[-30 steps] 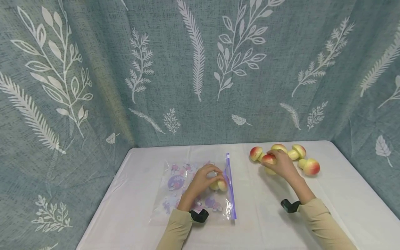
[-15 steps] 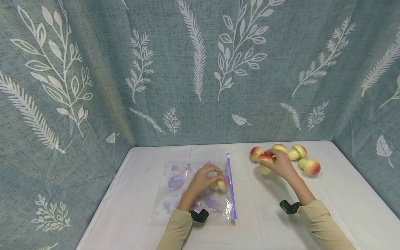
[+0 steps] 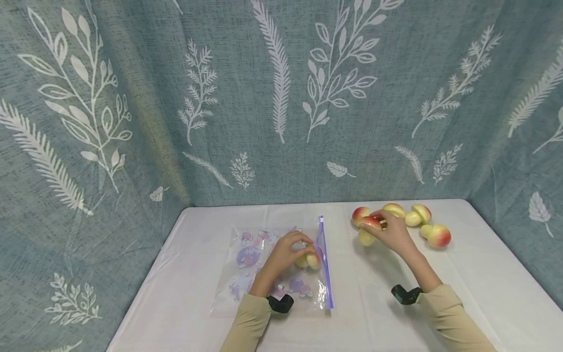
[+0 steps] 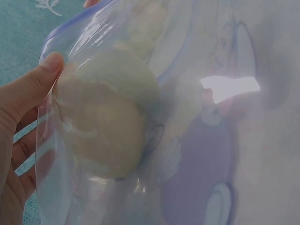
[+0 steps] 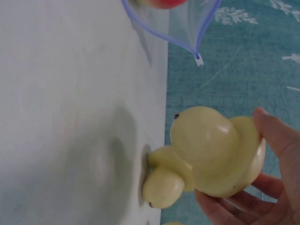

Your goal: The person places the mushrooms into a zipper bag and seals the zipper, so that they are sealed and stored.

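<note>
- right hand curled round a toy mushroom, red cap up and pale stem down, lifted just off the white table; thumb and fingers wrapped about the cap rim in the right wrist view, a grip that leaves the stem free to go in first (a judgement).
- close behind and to the right of that hand, the loose mushrooms lying in a cluster on the table, one of them just beside the lifted one, all within short reach.
- left hand bent over the open edge of the clear zip bag, fingers curled on the film; thumb pinching the plastic near the purple zipper strip, probably to keep the mouth gaping toward the other hand.
- under that hand's fingers, a bagged mushroom seen through the film (pale underside toward the wrist camera), pressed against the wall of the bag near the mouth.
- bag flat on the table with its printed cartoon side up, opening turned toward the right hand, well apart from the pile.
- hands apart, each busy with its own thing: one clamped on the bag, one on a mushroom.
- leaf-print curtain hanging beyond both hands, closing in the table on three sides.
</note>
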A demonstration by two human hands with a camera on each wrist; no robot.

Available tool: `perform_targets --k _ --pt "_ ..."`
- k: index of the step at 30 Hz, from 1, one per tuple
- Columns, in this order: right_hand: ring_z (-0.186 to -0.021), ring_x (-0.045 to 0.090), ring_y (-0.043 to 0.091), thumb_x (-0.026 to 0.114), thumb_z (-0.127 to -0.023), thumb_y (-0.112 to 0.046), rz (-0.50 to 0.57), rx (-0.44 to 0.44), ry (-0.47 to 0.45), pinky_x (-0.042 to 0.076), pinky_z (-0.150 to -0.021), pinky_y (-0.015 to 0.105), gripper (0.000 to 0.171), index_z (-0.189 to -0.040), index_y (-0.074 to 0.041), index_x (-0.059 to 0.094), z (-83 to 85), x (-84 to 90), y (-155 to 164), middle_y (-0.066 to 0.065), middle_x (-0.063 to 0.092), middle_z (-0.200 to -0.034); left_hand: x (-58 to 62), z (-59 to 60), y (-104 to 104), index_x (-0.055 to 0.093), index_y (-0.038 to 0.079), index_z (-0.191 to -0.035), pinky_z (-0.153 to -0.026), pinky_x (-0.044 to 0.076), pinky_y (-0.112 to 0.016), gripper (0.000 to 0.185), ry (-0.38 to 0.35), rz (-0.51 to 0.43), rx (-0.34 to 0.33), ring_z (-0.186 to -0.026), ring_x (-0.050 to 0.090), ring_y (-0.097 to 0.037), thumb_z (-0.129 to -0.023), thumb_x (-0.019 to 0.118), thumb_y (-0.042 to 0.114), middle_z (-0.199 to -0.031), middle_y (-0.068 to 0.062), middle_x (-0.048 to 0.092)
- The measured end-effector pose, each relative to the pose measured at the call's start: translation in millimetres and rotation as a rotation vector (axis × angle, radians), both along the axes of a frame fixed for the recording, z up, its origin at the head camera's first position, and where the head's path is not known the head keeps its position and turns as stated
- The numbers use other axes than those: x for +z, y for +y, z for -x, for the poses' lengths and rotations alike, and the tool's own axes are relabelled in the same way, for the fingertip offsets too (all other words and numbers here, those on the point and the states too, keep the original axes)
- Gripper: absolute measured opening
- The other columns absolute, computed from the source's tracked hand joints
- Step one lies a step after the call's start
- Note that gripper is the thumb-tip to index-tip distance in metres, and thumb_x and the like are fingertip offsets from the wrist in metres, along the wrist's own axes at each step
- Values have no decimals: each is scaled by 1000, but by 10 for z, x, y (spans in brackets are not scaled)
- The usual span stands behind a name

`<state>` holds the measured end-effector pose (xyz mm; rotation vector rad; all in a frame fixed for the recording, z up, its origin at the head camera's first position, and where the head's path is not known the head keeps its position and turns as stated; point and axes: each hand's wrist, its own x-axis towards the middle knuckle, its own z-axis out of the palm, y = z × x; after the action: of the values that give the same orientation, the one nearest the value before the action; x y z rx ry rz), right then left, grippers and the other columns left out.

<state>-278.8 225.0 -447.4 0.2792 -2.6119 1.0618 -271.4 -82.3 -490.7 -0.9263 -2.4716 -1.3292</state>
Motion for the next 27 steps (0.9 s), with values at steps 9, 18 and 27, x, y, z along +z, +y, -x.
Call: perform_targets --k 9,18,27 --pt "-89 64 35 69 -83 -33 -12 16 -46 56 -74 44 49 -112 5 59 -38 -26 -27 23 63 -104 14 -19 0 68 14 -96 -115 23 -40 21 -8 2 6 -108 58 -19 -80 70 25 -97 2 67" --pt "-91 64 35 67 -85 -33 5 32 -73 57 -75 43 48 -112 6 60 -56 -46 -39 23 63 -109 11 -26 -5 68 14 -97 -115 23 -42 21 -16 3 9 -110 58 -20 -79 70 26 -98 2 67" --pt "-89 65 30 67 -82 -44 -27 -14 -88 56 -71 40 51 -111 -2 63 -116 -28 -90 17 66 -105 14 -21 -6 68 13 -97 -115 23 -40 23 -1 9 -8 -106 59 -18 -80 69 28 -98 2 67"
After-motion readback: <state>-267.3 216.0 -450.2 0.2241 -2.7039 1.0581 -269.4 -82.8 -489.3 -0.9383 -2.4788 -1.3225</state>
